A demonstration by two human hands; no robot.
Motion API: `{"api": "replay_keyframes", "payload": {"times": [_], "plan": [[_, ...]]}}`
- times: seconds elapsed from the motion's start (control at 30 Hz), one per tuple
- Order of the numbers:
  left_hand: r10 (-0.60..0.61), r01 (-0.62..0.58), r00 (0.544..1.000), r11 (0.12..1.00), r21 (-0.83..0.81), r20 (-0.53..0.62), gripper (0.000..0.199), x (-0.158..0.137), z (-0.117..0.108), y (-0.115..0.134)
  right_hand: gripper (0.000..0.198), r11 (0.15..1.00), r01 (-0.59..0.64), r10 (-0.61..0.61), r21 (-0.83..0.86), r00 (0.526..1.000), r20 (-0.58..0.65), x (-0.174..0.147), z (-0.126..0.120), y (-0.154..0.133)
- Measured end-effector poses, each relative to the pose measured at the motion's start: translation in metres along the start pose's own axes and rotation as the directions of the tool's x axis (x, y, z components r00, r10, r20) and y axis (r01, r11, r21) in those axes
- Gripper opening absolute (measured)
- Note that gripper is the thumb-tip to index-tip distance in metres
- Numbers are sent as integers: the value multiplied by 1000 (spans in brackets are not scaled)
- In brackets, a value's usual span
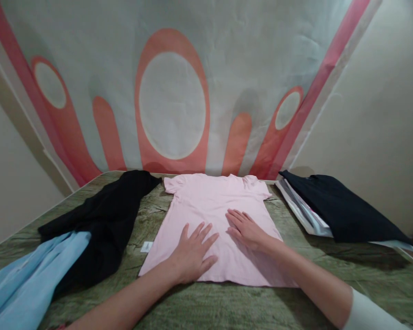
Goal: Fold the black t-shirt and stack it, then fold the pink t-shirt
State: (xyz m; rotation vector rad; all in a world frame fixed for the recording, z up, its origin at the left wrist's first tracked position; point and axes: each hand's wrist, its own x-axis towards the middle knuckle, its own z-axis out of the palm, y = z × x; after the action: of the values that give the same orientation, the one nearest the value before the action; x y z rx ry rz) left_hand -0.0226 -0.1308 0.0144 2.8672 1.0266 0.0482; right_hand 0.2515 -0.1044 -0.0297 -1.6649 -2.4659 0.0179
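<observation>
A pale pink short-sleeved T-shirt [206, 206] lies spread out on the wood-patterned table [179, 305], its neckline and sleeves at the far edge and its hem towards me. My left hand [192, 254] rests flat on the lower left part of the shirt with the fingers spread. On the right half, a little farther up, my right hand [246, 229] also lies flat, its fingers stretched out and close together. A small white label [147, 247] sticks out from the shirt's left side seam. Slight creases run across the cloth around both hands.
At the left lie a crumpled black garment [113, 220] and a light blue garment [30, 279] partly over it. A stack of folded clothes with a black one [340, 206] on top sits at the right edge. Behind stands a wall covering [261, 50] with orange shapes.
</observation>
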Motion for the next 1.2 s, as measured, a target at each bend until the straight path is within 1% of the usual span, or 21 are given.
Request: {"api": "replay_keyframes", "payload": {"times": [0.03,0.1,0.17,0.23,0.27,0.33,0.4,0.43,0.53,0.63,0.7,0.77,0.8,0.87,0.9,0.97,1.03,1.07,1.1,1.17,1.2], "plan": [[0,0,1000,1000,0,3,56,0,0,0,55,1000,-13,13,-1,1000,12,-3,2,2],[2,-2,1000,1000,2,14,56,-1,-1,2,57,980,-192,192,-53,981,1,-7,0,22],[-3,3,1000,1000,4,29,57,-1,-3,4,57,897,-419,412,-138,908,-77,-7,-6,53],[-15,15,999,1000,4,48,58,0,-5,6,57,836,-513,482,-197,856,-187,0,-11,71],[-19,19,998,1000,3,58,59,0,-6,7,57,842,-500,459,-202,861,-219,5,-13,70],[-15,15,998,1000,-1,69,61,0,-8,5,53,921,-355,320,-160,924,-210,17,-14,49],[-24,24,998,1000,5,66,63,-1,-9,-2,48,995,-88,83,-39,989,-122,28,-13,8],[-50,49,997,999,17,57,64,-3,-9,-8,46,999,39,-36,33,995,-92,32,-13,-15],[-188,188,982,979,79,-5,66,-14,-5,-28,44,937,286,-277,200,958,-75,40,-12,-80],[-248,254,967,960,115,-65,66,-27,3,-43,42,880,384,-378,279,923,-79,49,-11,-117],[-245,253,966,960,120,-79,66,-34,7,-46,41,867,404,-400,292,913,-76,60,-8,-117],[-240,249,967,961,123,-80,65,-39,9,-45,40,900,348,-344,262,937,-63,70,-4,-96],[-237,246,968,961,124,-76,64,-40,9,-44,41,934,273,-267,230,962,-56,74,-2,-77],[-229,237,971,963,125,-73,62,-42,8,-43,43,989,33,-27,145,999,-43,77,1,-31],[-226,233,971,964,126,-74,62,-43,8,-43,43,990,-98,104,98,993,-51,76,1,-6],[-223,232,972,965,126,-79,62,-43,7,-44,40,932,-362,363,27,927,-94,70,-2,35],[-225,234,971,964,125,-81,62,-43,8,-45,38,874,-486,478,-11,865,-153,62,-5,51],[-226,235,971,964,125,-82,62,-43,8,-45,37,882,-472,462,-14,869,-177,59,-6,49],[-226,235,971,964,126,-83,62,-42,8,-45,36,913,-407,399,-4,896,-195,57,-5,41],[-224,233,971,964,129,-81,61,-42,7,-45,37,988,-146,152,47,968,-202,57,-2,14],[-222,231,972,964,132,-79,61,-42,7,-44,37,996,7,9,88,982,-189,58,0,0]]}}
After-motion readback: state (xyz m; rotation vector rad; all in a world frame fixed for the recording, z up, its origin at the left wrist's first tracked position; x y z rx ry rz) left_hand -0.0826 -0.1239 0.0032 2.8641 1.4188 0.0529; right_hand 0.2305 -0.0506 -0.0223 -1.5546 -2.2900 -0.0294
